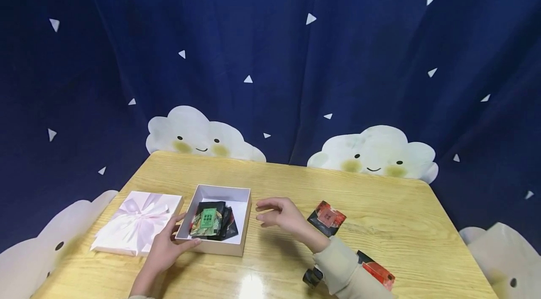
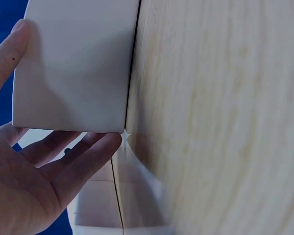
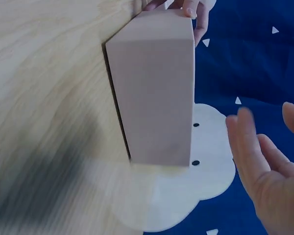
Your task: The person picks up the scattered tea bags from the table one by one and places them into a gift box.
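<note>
A pale pink open box (image 1: 222, 247) stands on the table with several black food packets inside; the top one (image 1: 207, 222) bears a green label. My left hand (image 1: 166, 247) grips the box's near left corner, thumb on the near side and fingers along the left wall. The left wrist view shows that hand (image 2: 54, 171) against the box wall (image 2: 78, 68). To the right of the box, my right hand (image 1: 281, 217) hovers with loosely bent fingers, holding nothing. In the right wrist view it (image 3: 269, 171) is apart from the box (image 3: 154, 103).
A pink lid with a ribbon bow (image 1: 141, 219) lies left of the box. A red and black packet (image 1: 327, 218) lies beyond my right forearm. Another red packet (image 1: 377, 274) and a small black item (image 1: 312, 277) are partly under the sleeve. A dark blue curtain (image 1: 270, 55) hangs behind.
</note>
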`<action>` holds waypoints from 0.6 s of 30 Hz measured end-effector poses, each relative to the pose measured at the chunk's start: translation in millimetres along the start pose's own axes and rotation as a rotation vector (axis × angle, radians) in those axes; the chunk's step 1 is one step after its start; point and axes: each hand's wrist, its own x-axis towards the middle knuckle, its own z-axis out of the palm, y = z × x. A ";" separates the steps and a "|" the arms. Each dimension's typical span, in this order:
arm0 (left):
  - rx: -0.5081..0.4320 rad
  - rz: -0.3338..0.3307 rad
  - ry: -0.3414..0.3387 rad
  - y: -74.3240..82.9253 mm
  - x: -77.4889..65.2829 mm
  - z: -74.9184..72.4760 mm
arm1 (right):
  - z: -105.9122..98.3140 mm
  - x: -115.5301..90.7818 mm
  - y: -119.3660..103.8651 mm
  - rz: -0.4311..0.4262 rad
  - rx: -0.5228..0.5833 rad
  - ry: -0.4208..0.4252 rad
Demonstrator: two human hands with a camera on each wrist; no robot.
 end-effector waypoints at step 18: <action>0.020 -0.001 -0.003 2.4 0.0 0.4 | -67.7 -48.3 -0.4 0.001 -0.215 -0.040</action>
